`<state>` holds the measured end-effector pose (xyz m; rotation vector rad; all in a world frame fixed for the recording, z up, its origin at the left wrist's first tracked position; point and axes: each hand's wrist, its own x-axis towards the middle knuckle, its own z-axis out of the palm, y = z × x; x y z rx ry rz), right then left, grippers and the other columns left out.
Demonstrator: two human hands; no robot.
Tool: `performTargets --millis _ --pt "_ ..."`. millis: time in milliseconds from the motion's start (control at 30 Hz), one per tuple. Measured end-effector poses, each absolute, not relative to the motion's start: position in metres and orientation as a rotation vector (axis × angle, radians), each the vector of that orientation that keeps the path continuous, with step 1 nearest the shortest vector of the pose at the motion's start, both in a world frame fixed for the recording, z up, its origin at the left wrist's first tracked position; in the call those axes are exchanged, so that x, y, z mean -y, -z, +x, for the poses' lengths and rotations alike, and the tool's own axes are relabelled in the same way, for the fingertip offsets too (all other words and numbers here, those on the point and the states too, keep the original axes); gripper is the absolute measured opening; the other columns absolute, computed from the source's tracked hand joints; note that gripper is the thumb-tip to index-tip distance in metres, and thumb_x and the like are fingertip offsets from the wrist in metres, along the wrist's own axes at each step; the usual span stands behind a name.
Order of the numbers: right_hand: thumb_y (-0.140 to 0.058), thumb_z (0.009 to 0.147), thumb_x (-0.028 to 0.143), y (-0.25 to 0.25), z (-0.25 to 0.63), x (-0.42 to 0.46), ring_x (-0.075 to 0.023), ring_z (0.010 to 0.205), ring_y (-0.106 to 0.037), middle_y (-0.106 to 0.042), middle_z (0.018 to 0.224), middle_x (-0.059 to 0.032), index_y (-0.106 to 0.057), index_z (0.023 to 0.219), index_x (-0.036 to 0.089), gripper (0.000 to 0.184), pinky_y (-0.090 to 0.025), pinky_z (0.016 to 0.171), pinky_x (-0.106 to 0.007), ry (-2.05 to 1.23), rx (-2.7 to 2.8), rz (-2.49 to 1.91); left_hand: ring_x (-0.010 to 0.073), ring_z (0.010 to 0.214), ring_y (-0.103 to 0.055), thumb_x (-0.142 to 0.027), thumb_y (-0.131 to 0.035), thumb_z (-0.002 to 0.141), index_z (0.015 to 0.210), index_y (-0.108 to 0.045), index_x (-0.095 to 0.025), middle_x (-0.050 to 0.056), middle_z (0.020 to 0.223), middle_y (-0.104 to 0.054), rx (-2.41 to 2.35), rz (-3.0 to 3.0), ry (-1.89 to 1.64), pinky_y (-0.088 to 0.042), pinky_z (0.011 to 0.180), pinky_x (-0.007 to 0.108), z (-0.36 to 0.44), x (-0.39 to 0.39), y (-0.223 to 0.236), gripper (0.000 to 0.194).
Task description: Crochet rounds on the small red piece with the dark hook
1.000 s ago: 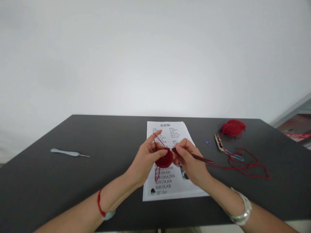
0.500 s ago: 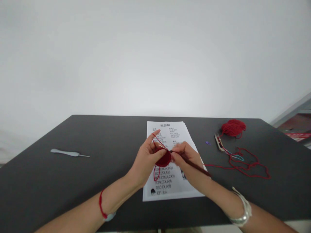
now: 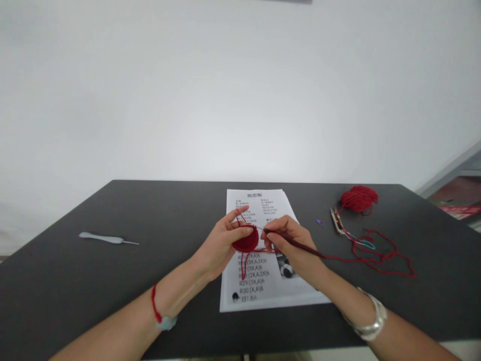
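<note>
Head view: left hand (image 3: 224, 243) pinched red crochet disc (image 3: 246, 242) over paper (image 3: 270, 296), between far and near edges of the table (image 3: 180, 215); right hand (image 3: 298, 258) gripped hook (image 3: 296, 244), tip at disc's right rim, handle slanting toward table's near-right corner.

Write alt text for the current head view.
A person's left-hand grip holds a round red crocheted yarn piece, and the right-hand grip a slim brown crochet hook near its edge. White printed paper lies beneath on a flat black table, with a red yarn ball at right and a slim pale-grey tool at left.
</note>
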<state>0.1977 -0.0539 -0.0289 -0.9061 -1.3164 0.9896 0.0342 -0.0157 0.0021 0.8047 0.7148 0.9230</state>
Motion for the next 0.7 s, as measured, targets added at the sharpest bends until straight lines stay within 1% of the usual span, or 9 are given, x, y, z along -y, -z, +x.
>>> performTargets --millis 67,200,300,433,600,700 --pt "-0.066 0.078 0.025 0.025 0.199 0.053 -0.0102 0.051 -0.055 -0.064 0.064 0.0019 -0.058 0.079 0.020 0.009 -0.044 0.047 -0.023 -1.127 1.187 -0.850 0.0116 0.064 -0.062 -0.006 -0.074 0.063 0.124 -0.051 -0.013 0.002 0.073 -0.071 -0.703 0.833 -0.939 -0.047 0.067 0.023 0.033 0.014 -0.003 0.066" --pt "-0.068 0.077 0.025 0.020 0.203 0.052 -0.0094 0.049 -0.053 -0.066 0.065 0.0009 -0.058 0.074 0.019 0.011 -0.041 0.045 -0.022 -1.194 1.118 -0.748 0.0093 0.057 -0.059 -0.007 -0.076 0.061 0.119 -0.054 -0.013 -0.001 0.067 -0.068 -0.687 0.886 -0.939 -0.045 0.062 0.021 0.030 0.011 -0.005 0.062" --pt "-0.068 0.077 0.022 0.019 0.207 0.053 -0.0089 0.050 -0.052 -0.065 0.066 0.0011 -0.060 0.075 0.020 0.009 -0.041 0.046 -0.021 -1.167 1.161 -0.772 0.0092 0.057 -0.058 -0.009 -0.077 0.060 0.114 -0.057 -0.013 -0.001 0.067 -0.067 -0.692 0.933 -0.910 -0.043 0.059 0.021 0.028 0.008 -0.006 0.058" --pt "-0.070 0.075 0.018 0.015 0.212 0.057 -0.0075 0.053 -0.051 -0.061 0.073 0.0016 -0.062 0.075 0.020 0.008 -0.041 0.048 -0.021 -1.121 1.266 -0.793 0.0082 0.055 -0.055 -0.011 -0.077 0.059 0.111 -0.060 -0.013 -0.001 0.065 -0.066 -0.698 1.005 -0.868 -0.039 0.056 0.020 0.024 0.005 -0.008 0.054" --pt "-0.072 0.075 0.024 0.011 0.217 0.057 -0.0086 0.055 -0.051 -0.062 0.078 -0.0010 -0.064 0.077 0.021 0.009 -0.043 0.049 -0.023 -1.069 1.395 -0.808 0.0082 0.056 -0.055 -0.012 -0.076 0.060 0.112 -0.059 -0.013 -0.002 0.067 -0.064 -0.726 1.080 -0.786 -0.038 0.056 0.021 0.020 0.003 -0.013 0.054" --pt "-0.072 0.076 0.024 0.010 0.221 0.056 -0.0086 0.057 -0.052 -0.062 0.079 -0.0018 -0.064 0.077 0.020 0.008 -0.044 0.051 -0.022 -1.084 1.462 -0.764 0.0079 0.057 -0.054 -0.013 -0.075 0.062 0.113 -0.058 -0.013 -0.003 0.067 -0.063 -0.740 1.130 -0.709 -0.037 0.056 0.021 0.017 0.001 -0.015 0.054"
